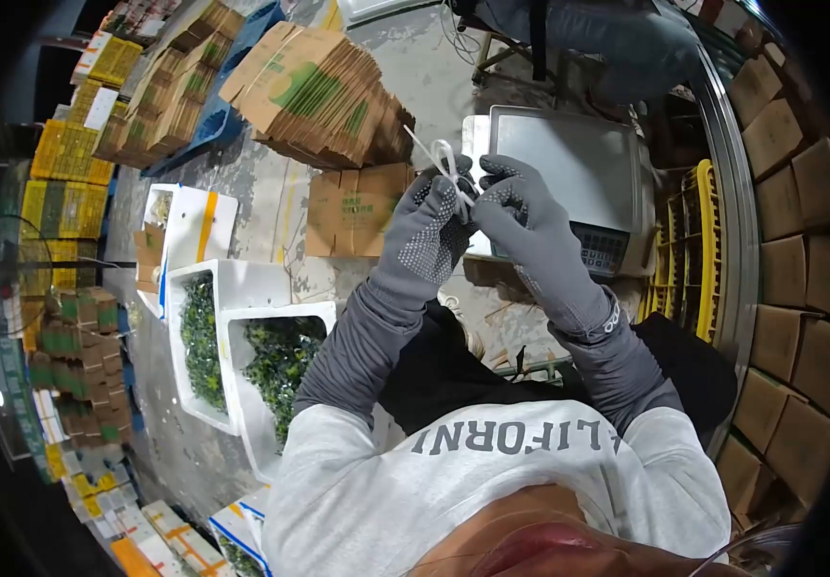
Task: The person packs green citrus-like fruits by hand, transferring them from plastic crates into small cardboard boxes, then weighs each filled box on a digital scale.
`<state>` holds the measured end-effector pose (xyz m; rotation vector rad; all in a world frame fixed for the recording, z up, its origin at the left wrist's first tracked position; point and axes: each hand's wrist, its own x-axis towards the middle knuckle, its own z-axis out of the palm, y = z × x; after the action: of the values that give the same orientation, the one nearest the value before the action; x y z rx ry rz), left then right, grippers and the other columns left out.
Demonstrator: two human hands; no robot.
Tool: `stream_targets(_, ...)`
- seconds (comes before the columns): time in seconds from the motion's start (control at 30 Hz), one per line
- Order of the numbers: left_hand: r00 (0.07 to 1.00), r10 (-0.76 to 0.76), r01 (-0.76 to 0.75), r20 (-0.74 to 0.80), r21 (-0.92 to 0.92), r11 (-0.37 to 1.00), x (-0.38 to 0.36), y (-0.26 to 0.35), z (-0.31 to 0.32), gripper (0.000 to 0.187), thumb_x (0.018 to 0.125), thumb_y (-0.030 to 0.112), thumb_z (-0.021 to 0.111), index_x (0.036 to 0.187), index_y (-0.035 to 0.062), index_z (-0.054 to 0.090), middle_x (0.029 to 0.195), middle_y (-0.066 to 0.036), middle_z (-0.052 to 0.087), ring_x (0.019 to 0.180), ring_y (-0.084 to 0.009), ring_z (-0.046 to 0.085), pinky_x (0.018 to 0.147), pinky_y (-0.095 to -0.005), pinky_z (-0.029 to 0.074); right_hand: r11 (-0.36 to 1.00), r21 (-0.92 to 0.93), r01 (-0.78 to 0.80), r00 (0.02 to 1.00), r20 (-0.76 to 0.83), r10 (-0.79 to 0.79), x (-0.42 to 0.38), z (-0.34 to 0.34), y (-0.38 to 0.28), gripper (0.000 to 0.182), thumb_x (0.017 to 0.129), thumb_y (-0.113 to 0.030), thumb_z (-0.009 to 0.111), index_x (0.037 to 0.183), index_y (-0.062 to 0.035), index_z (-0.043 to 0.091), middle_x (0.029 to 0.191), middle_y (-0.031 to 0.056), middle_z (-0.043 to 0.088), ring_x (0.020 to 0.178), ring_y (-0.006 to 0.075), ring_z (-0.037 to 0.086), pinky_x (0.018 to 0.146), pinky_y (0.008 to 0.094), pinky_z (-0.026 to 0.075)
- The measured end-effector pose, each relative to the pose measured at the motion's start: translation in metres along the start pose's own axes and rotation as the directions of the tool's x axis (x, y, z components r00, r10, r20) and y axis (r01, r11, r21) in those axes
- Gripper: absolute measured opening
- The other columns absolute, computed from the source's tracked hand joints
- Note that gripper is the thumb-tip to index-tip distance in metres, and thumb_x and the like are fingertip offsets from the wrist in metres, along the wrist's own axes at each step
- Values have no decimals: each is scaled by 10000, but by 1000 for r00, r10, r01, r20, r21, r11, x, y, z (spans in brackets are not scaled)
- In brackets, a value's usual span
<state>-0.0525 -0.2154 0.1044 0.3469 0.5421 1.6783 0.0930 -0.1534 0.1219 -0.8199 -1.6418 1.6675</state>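
Both my hands wear grey knit gloves with dotted grip palms, and they meet in front of me above the floor. My left hand [431, 226] is closed round a white band-like tie [445, 165], which is looped with one thin end sticking out to the upper left. My right hand [522, 213] pinches at the same tie from the other side, fingertips close to the left ones. The glove fingers hide the middle of the tie. A flat-topped scale [564, 163] with a keypad lies just beyond my right hand.
A stack of folded cartons [323, 96] stands on a box [352, 212] ahead. White foam boxes [232, 409] of leafy greens [280, 361] sit to the left. A yellow crate [703, 250] and brown boxes [780, 337] line the right. A person's leg [607, 48] shows at the top.
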Motion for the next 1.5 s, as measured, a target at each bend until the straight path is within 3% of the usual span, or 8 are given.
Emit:
stream_targets(0.37,989,73,-44,-127,216,975,-3,-9,-7,319,923,163,571,1194,-5,551,1000,-104,632,884,-187,628,795,-315,540,911,352,-212,964,229,136,8,-13,-15,422,806,-171,615,1185,11,580,921,71,641,899,116,587,817,260,461)
stream_targets(0.57,997,67,-51,-43,303,952,-5,-6,9,326,923,171,573,1198,-4,545,1041,-101,628,931,-193,629,821,-328,544,879,423,-221,966,217,139,6,-10,-9,390,816,-157,616,1165,14,592,1021,86,623,930,125,581,860,259,452)
stream_targets(0.73,1000,-8,13,-21,221,975,-3,-4,7,311,950,167,527,1209,-6,521,1030,-104,611,923,-195,622,808,-324,543,972,173,161,980,-141,-138,9,8,14,354,790,-140,680,1093,24,599,1124,108,582,933,128,581,856,261,453)
stream_targets(1.07,998,-42,39,44,47,998,0,-4,-4,262,928,163,555,1151,27,539,1001,-77,614,859,-181,638,709,-289,558,904,302,301,950,-13,-312,8,-1,27,115,833,-94,663,891,-4,621,1170,152,526,834,131,592,747,263,484)
stream_targets(1.23,995,-86,92,-49,124,988,-4,-12,5,222,955,182,518,1146,70,540,977,-64,617,816,-166,632,644,-289,543,886,463,34,994,77,-79,15,-3,19,336,775,-110,729,1054,-15,568,1238,152,485,882,143,590,691,243,500)
stream_targets(1.33,997,-52,65,-64,211,975,-3,-9,6,229,965,150,498,1176,65,526,988,-57,607,828,-159,627,638,-283,534,898,419,134,986,32,-162,21,1,29,461,748,-135,758,1128,-19,525,1240,161,493,983,167,571,750,265,497)
stream_targets(1.43,998,33,-10,-47,424,906,-5,-8,7,271,954,153,523,1207,58,507,980,-38,590,821,-131,603,639,-258,507,791,-204,577,763,-209,-611,15,0,-4,418,710,-110,759,1081,-77,570,1213,140,535,1080,233,549,834,335,479)
stream_targets(1.5,994,92,-108,57,570,814,-7,-11,7,300,941,166,549,1212,51,497,965,-19,572,814,-94,566,658,-237,474,556,-527,643,671,39,-740,15,-14,-27,389,680,-99,750,1036,-118,595,1200,118,551,1136,282,519,882,384,452)
